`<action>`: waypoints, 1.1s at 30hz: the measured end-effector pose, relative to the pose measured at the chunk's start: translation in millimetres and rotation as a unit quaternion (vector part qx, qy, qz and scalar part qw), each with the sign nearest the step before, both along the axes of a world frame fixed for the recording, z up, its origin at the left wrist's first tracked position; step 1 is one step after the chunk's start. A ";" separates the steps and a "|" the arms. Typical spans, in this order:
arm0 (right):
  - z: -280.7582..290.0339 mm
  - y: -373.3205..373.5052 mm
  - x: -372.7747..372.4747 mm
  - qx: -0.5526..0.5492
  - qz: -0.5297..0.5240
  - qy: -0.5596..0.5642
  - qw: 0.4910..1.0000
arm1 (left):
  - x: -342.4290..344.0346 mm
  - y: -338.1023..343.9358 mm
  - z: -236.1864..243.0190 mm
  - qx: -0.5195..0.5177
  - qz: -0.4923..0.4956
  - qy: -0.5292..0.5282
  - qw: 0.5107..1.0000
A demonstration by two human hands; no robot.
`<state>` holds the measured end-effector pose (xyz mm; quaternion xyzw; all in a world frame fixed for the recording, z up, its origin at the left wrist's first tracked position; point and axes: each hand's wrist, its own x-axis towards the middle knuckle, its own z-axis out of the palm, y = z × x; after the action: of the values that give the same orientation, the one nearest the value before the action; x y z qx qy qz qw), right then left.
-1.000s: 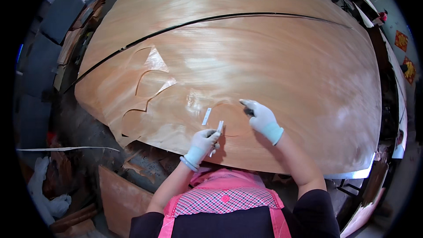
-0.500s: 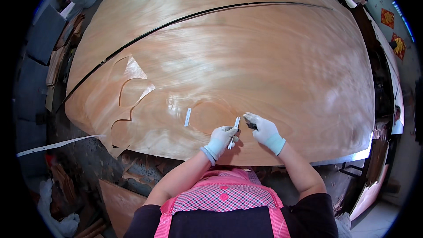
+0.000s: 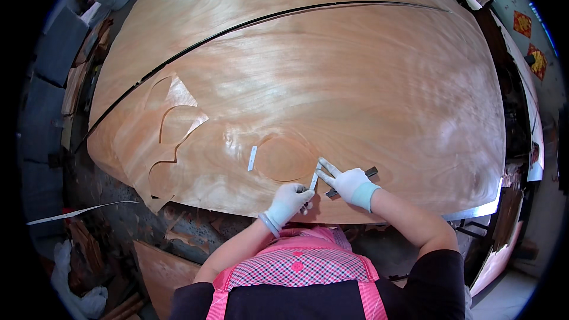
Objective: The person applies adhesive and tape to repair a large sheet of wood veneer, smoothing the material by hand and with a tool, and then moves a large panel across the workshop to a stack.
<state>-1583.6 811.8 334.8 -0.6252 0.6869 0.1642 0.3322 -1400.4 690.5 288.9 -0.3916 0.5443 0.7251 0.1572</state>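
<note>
My left hand (image 3: pixel 291 200), gloved, pinches the lower end of a short white perforated strip (image 3: pixel 314 179) at the right of an oval outline (image 3: pixel 283 157) on the wide veneer sheet (image 3: pixel 296 77). My right hand (image 3: pixel 349 184), also gloved, lays two straightened fingers along that strip's upper part. A dark bar-shaped tool (image 3: pixel 370 172) crosses beneath this hand, apparently held by the curled fingers, which are mostly hidden. A second white strip (image 3: pixel 252 157) lies at the oval's left. Cut pieces with curved edges (image 3: pixel 178 124) lie farther left.
A long black rod (image 3: pixel 249 24) lies across the sheet. A long white strip (image 3: pixel 71 214) hangs past the lower-left edge. Wood scraps (image 3: pixel 86 246), a plastic bag (image 3: pixel 62 272) and a leaning board (image 3: pixel 157 266) are below. Dark panels and stacked veneer (image 3: pixel 74 89) stand at the left.
My right hand has come down onto the strip at the oval's right and extended two fingers; its tool now lies crosswise under it. My left hand has moved right, then slightly down, with the strip.
</note>
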 end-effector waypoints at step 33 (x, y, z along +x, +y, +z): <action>-26.5 -59.0 32.8 -0.196 -0.038 -0.096 0.975 | 41.7 -69.0 -5.5 -0.043 0.054 -0.024 0.997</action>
<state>-1550.8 752.8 308.3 -0.6646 0.6939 -0.0472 0.2731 -1358.8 621.5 283.4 -0.4446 0.5487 0.6988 0.1139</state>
